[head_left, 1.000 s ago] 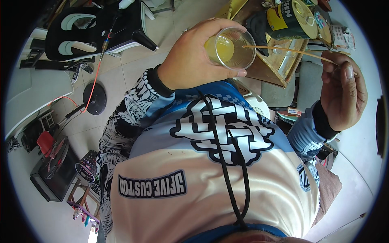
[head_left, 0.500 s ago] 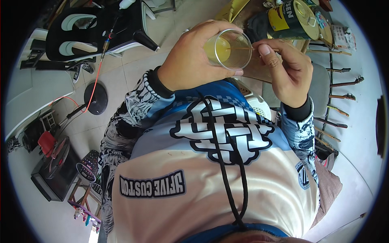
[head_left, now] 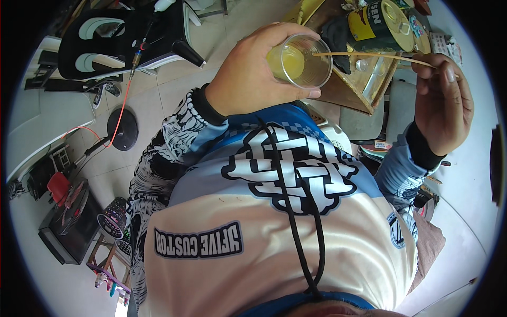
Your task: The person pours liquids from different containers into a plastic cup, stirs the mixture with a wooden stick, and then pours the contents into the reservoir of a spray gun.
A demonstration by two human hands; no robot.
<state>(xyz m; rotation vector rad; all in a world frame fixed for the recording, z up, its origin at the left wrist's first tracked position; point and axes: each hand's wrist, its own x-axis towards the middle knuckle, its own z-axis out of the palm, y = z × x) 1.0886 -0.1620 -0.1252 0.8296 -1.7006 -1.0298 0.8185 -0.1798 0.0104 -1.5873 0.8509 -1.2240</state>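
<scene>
My left hand (head_left: 259,74) is wrapped round a clear cup (head_left: 315,71) tilted with its mouth toward the right. Pale yellow liquid (head_left: 290,62) shows at the bottom of the cup. Out to the right, my right hand (head_left: 446,100) pinches one end of a thin wooden stick (head_left: 364,54). The stick lies nearly level, and its far tip is at the mouth of the cup; whether it touches the wall cannot be made out.
Behind the hands, a wooden table or tray (head_left: 364,98) carries a large dark tin with a yellow label (head_left: 377,26) and a black cloth-like bundle (head_left: 336,42). A black chair (head_left: 177,31) stands at far left. Near it is a round black base (head_left: 122,128) with an orange cable (head_left: 124,100).
My right hand has moved right, drawing the stick most of the way out of the cup, so more of its length shows. The left hand and cup have shifted only slightly.
</scene>
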